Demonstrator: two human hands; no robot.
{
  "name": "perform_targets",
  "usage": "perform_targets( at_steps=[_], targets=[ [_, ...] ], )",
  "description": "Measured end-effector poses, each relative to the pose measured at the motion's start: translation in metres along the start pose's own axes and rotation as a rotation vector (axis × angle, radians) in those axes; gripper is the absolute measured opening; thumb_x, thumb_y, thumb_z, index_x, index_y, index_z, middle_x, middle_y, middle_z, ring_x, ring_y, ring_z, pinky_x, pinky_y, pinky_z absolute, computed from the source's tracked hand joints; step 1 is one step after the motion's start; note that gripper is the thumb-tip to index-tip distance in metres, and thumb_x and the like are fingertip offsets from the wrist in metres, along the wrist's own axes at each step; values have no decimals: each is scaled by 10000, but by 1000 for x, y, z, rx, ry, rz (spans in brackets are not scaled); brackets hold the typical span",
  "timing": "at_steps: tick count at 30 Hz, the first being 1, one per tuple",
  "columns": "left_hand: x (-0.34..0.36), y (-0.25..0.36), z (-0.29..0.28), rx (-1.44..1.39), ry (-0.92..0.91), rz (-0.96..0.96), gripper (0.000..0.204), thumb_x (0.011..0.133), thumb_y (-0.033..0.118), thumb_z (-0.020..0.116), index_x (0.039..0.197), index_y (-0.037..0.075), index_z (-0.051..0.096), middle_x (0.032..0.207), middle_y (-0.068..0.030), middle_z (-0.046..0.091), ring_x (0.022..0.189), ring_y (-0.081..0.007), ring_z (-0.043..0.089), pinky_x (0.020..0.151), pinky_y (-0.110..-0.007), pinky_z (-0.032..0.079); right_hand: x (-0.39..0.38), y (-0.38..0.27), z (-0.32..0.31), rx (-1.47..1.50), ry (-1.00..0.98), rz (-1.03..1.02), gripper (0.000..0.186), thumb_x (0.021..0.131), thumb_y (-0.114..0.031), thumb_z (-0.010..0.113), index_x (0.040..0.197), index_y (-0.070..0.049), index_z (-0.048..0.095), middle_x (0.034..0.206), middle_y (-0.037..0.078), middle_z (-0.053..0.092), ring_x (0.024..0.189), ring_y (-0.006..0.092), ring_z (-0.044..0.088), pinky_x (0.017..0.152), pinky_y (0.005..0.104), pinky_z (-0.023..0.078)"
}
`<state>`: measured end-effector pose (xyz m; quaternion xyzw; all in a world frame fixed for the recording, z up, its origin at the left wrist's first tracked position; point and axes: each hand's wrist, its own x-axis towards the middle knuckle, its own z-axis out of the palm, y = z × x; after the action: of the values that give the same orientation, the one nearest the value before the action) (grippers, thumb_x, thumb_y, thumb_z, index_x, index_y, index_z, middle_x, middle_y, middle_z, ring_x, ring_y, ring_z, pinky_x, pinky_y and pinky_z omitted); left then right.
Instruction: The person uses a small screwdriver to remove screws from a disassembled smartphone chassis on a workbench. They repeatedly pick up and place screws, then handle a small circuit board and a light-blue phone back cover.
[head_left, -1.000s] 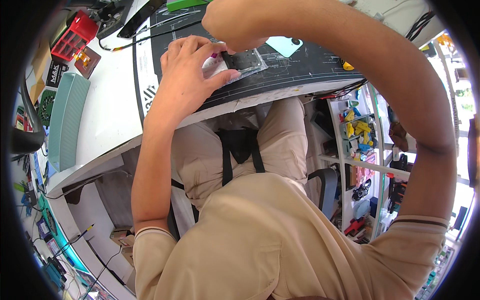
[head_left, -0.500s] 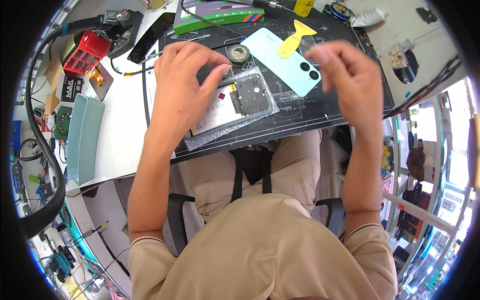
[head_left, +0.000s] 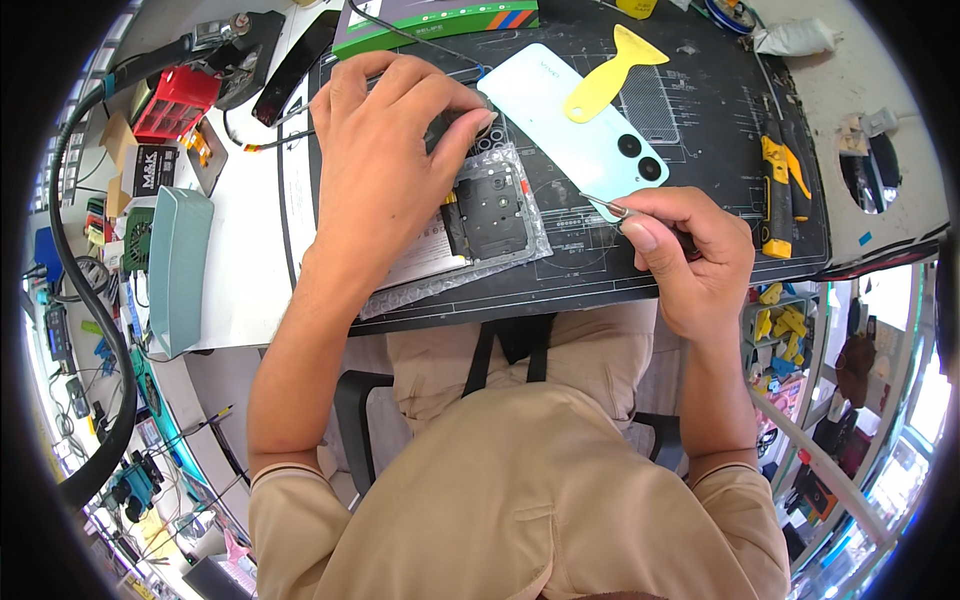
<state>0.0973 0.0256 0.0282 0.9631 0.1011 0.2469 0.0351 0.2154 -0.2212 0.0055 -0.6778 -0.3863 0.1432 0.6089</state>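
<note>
My left hand [head_left: 385,165] arches over the upper edge of an opened phone [head_left: 495,215]. Its thumb and index finger come together; whatever lies between them is hidden by the hand. The opened phone, with black inner plate and pale battery, rests on bubble wrap [head_left: 535,235], partly under my left wrist. In my right hand [head_left: 695,255] is a thin metal-tipped tool [head_left: 614,208] with a dark handle, pinched between thumb and fingers. Its tip points left, at the lower corner of a pale mint phone back [head_left: 560,125]. A yellow plastic scraper [head_left: 610,80] lies across that phone back.
Yellow-and-black pliers [head_left: 777,205] lie on the dark work mat [head_left: 700,215] at the right. A green and purple box [head_left: 430,30] stands at the back. To the left are a teal tray [head_left: 180,270], red drawers [head_left: 178,100] and a dark phone [head_left: 295,70].
My right hand has come down and left, and the thin tool now shows in it. My left hand has shifted right, covering the small round tin. The view has shifted slightly.
</note>
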Motion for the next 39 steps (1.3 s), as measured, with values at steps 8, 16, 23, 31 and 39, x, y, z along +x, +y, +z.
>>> perform_targets(
  at_steps=[8,16,23,31,39],
  targets=[
    [0,-2,-12,-202,-9,-6,180,1047,233,639,1027,55,656,1092,-62,671,1090,-242,574,1007,-395,394,-1,3,1,27,20,-2,153,962,-107,817,1074,-10,779,825,3,735,685,-5,541,580,169,375],
    [-26,-2,-36,-689,86,66,219,1092,229,637,1020,24,662,976,-45,631,909,-184,593,878,-274,464,-1,-11,14,136,12,7,203,1007,-74,764,1192,0,724,1018,16,750,886,5,617,752,155,460],
    [-23,13,-38,-878,157,33,170,1029,117,715,1141,-10,712,1102,-86,703,1064,-181,644,977,-299,477,15,-47,7,-91,-45,-206,247,976,-60,792,1214,-2,760,1062,22,726,939,58,632,817,176,465],
    [-21,38,-43,-1401,203,-163,172,1043,122,717,1156,-7,697,1062,-77,725,986,-106,658,902,-248,515,22,-78,3,-345,-13,-379,252,982,-88,791,1225,-22,785,993,-2,719,867,49,620,745,172,443],
    [-21,38,-33,-1693,222,-134,175,1061,141,702,1163,-1,686,1059,-77,756,937,-90,692,858,-225,544,15,-110,18,-317,55,-181,215,955,-89,801,1124,39,768,976,91,720,835,99,669,721,221,504]
  ],
)
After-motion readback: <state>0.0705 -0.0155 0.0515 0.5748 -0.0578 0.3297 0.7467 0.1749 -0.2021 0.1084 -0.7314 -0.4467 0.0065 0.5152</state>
